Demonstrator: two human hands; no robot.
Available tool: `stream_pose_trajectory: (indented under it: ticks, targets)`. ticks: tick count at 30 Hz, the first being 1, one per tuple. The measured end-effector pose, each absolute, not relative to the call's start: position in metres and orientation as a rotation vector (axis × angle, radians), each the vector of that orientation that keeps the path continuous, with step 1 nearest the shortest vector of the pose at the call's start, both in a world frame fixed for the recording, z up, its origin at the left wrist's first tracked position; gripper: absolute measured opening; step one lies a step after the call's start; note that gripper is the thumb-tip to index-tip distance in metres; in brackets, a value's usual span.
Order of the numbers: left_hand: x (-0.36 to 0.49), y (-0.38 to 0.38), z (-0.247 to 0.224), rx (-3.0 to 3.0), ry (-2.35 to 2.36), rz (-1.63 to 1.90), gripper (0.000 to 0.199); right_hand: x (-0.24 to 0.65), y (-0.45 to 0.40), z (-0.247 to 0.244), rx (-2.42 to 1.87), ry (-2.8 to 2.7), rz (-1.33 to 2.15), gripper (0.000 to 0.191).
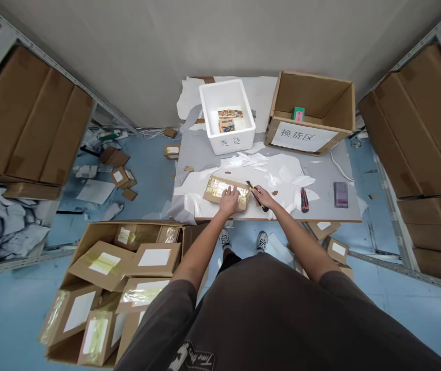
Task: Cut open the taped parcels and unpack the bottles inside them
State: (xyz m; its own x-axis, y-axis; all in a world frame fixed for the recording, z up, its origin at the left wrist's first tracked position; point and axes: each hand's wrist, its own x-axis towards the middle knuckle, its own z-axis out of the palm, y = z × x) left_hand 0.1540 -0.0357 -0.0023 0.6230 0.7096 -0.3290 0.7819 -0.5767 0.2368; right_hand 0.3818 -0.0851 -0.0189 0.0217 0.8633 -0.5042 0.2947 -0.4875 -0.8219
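A small cardboard box (215,189) wrapped in clear yellowish tape lies near the table's front edge. My left hand (229,201) presses on its top with the fingers spread. In my right hand (262,198) is a black and yellow utility knife (250,184), its front end beside the right end of the box. Whether the blade touches the box I cannot tell. A red and black tool (304,200), perhaps a second cutter, rests farther right on the table.
A white foam bin (231,143) with small packets and a large open carton (305,138) stand at the table's back. Torn white paper (243,161) litters the tabletop. A big carton (89,226) of parcels sits at lower left. Shelves with boxes (417,118) flank both sides.
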Motion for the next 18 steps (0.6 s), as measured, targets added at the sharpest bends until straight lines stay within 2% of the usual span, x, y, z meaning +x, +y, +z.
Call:
stream_pose_trajectory:
  ticks: [5,11,18]
  targets:
    - [0.161,-0.045,-0.006,2.471,1.255,-0.262,0.093,0.399,-0.107,-0.006,-1.869,-1.571,1.628,0.031]
    - [0.159,-0.048,-0.010,2.468,1.283,-0.285,0.095,0.401,-0.090,0.001,-2.078,-1.931,1.388,0.026]
    - [0.161,-0.046,-0.008,2.474,1.258,-0.290,0.099,0.397,-0.097,0.000,-2.077,-1.609,1.642,0.028]
